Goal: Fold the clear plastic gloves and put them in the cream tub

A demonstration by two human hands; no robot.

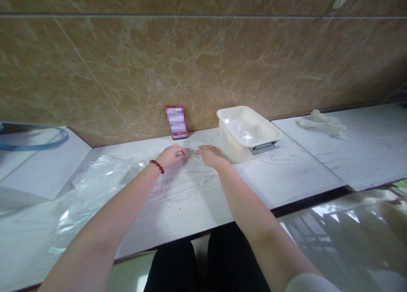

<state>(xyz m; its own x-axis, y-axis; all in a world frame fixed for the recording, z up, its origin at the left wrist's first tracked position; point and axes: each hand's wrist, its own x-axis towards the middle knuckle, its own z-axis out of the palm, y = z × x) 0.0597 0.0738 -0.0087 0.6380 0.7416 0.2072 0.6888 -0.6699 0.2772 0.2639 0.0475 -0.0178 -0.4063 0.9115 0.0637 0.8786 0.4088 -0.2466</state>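
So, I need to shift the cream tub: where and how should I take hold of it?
Probably by the rim of both long sides at once, from above: the tub stands upright and open-topped, its far end lies near the wall, and a grey latch juts from the near end.

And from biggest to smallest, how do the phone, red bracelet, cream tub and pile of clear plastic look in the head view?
1. Pile of clear plastic, though the left arm hides part
2. Cream tub
3. Phone
4. Red bracelet
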